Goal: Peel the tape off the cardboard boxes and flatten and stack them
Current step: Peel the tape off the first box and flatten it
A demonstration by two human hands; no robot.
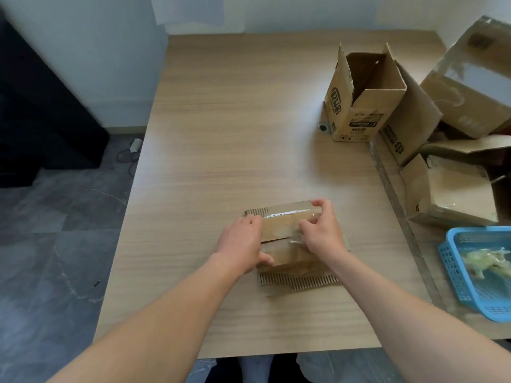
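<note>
Cardboard box point(287, 254) sits mid-table point(221, 134), toward the near edge. The left hand point(243, 241) grips its left side, likely to steady it, while the right hand point(320, 230) pinches clear tape point(293, 241) on top for peeling. A blue basket point(446, 261) at right holds tape wads point(484, 261).

Five brown cardboard boxes are in view: one flattened small box point(279, 225) at lower centre, one upright open printed box point(359, 111) at upper right, and three piled at the right edge: a leaning printed box point(409, 125), a large taped box point(470, 87) and a low open box point(453, 194). One blue plastic mesh basket point(448, 261) at lower right holds one wad of clear peeled tape point(484, 261). Two bare hands show, the left hand point(243, 241) and the right hand point(322, 230). One white paper sheet point(188, 9) is at top centre.
</note>
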